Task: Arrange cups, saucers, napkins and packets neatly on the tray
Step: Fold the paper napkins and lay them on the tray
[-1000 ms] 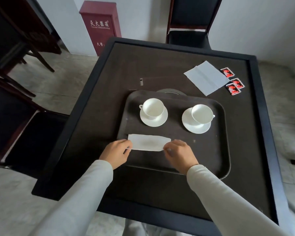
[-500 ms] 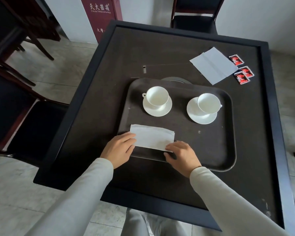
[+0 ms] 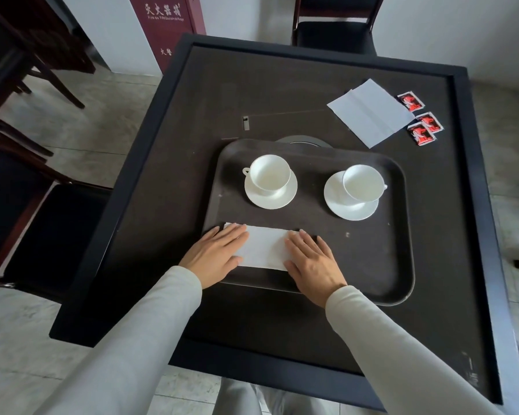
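A dark tray lies on the black table. On its far half stand two white cups on saucers, the left cup and the right cup. A folded white napkin lies flat at the tray's near left. My left hand presses flat on the napkin's left end and my right hand presses flat on its right end, fingers spread. A second, unfolded napkin lies on the table at the far right, with three red packets beside it.
The table has a raised black rim. A round inset shows just behind the tray. A dark chair stands at the far side, another chair at the left, and a red cabinet by the wall.
The napkin went from held at its ends to lying flat on the tray. Both hands opened and now press palm-down on it. The view shifted downward.
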Demonstrator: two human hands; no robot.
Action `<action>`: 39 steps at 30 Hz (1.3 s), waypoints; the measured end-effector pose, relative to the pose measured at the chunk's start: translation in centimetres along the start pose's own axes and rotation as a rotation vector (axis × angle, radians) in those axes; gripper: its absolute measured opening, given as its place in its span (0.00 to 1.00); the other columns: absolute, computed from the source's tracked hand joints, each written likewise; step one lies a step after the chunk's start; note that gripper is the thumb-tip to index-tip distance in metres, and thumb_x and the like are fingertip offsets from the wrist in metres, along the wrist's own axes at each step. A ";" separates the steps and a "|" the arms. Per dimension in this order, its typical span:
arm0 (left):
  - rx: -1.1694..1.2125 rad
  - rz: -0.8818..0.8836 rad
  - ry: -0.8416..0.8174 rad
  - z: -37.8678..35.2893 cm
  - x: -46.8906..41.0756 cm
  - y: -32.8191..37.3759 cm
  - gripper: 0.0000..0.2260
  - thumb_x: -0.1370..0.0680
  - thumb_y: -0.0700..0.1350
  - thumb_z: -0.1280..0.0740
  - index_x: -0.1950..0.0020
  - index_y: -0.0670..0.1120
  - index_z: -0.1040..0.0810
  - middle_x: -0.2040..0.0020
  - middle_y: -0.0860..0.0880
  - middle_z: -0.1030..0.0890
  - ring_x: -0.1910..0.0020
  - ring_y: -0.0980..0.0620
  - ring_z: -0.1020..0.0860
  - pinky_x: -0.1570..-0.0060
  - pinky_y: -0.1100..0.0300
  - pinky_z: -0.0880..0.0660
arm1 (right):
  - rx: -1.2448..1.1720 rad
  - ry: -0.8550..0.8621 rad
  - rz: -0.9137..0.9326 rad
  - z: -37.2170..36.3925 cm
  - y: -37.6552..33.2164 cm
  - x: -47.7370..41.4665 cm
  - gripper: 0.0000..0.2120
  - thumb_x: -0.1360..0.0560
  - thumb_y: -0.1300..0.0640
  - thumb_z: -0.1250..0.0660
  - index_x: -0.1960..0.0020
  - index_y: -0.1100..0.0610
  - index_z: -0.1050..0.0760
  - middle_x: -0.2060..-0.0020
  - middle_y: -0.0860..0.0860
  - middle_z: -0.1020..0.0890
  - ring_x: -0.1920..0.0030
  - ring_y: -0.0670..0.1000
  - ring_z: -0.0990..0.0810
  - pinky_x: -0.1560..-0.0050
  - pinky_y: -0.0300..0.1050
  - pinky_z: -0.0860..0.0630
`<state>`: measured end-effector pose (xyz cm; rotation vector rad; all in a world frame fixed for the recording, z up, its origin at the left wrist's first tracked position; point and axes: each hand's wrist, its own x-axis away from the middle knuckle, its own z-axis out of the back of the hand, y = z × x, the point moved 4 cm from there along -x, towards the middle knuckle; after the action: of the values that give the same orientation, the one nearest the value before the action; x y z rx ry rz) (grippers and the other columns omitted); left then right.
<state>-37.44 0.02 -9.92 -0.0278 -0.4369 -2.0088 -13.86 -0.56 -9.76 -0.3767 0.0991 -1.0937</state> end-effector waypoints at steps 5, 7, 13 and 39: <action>-0.054 -0.040 -0.045 -0.2 0.0 -0.9 0.27 0.16 0.54 0.42 0.18 0.49 0.43 0.17 0.53 0.49 0.19 0.56 0.52 0.22 0.55 0.55 | 0.050 -0.051 0.032 -0.5 0.9 0.3 0.27 0.19 0.47 0.40 0.23 0.56 0.39 0.22 0.51 0.40 0.22 0.54 0.45 0.23 0.56 0.54; -0.058 -0.052 -0.052 -0.2 -0.1 -1.2 0.27 0.16 0.55 0.42 0.18 0.50 0.43 0.17 0.53 0.50 0.19 0.55 0.53 0.23 0.58 0.59 | 0.063 -0.074 0.034 -0.6 1.2 0.3 0.28 0.19 0.45 0.42 0.22 0.55 0.41 0.21 0.50 0.43 0.21 0.53 0.48 0.23 0.54 0.56; -0.064 -0.056 -0.104 -0.2 -0.3 -2.3 0.29 0.17 0.59 0.43 0.18 0.54 0.47 0.20 0.56 0.57 0.19 0.57 0.54 0.25 0.61 0.66 | 0.063 -0.138 0.018 -0.6 1.4 0.3 0.29 0.18 0.43 0.45 0.20 0.52 0.46 0.21 0.48 0.48 0.21 0.51 0.53 0.23 0.52 0.60; 0.076 0.027 0.158 20.4 -19.9 -6.1 0.15 0.17 0.52 0.38 0.34 0.49 0.20 0.35 0.51 0.19 0.35 0.50 0.24 0.38 0.49 0.25 | -0.203 0.420 -0.321 18.5 7.9 -14.2 0.07 0.23 0.53 0.31 0.49 0.53 0.17 0.54 0.49 0.16 0.57 0.51 0.18 0.53 0.40 0.25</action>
<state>-36.91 26.04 3.26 0.1704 -0.4087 -1.9501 -8.87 19.70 3.22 -0.3461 0.5399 -1.4753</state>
